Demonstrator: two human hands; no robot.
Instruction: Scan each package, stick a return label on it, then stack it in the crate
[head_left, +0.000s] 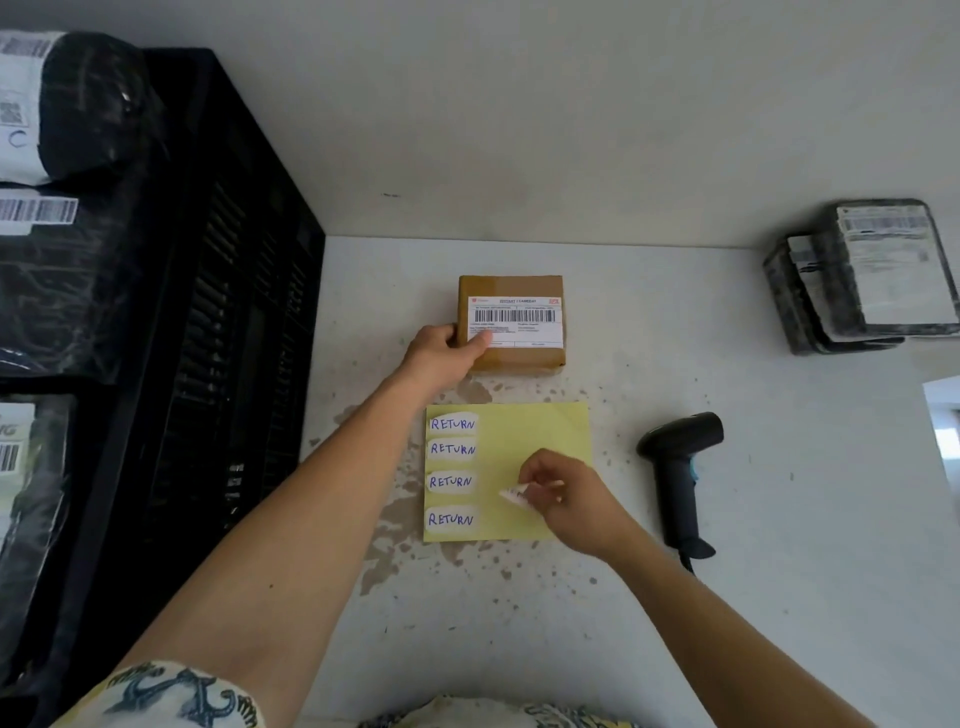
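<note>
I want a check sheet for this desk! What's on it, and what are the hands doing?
Surface: white table, speckled with brown stains.
Job's things: brown box with a barcode label; yellow sheet with four RETURN stickers; scanner lying flat; black crate holding wrapped parcels.
Clutter: stack of dark parcels at the far right.
Grippers: left hand grips the box's corner; right hand pinches a peeled sticker.
Cables: scanner cord, barely showing.
Surroundings: plain white wall.

shipping label (515, 321) small print illegible, peeled label (514, 493) blurred, crate (228, 291) cut off left
</note>
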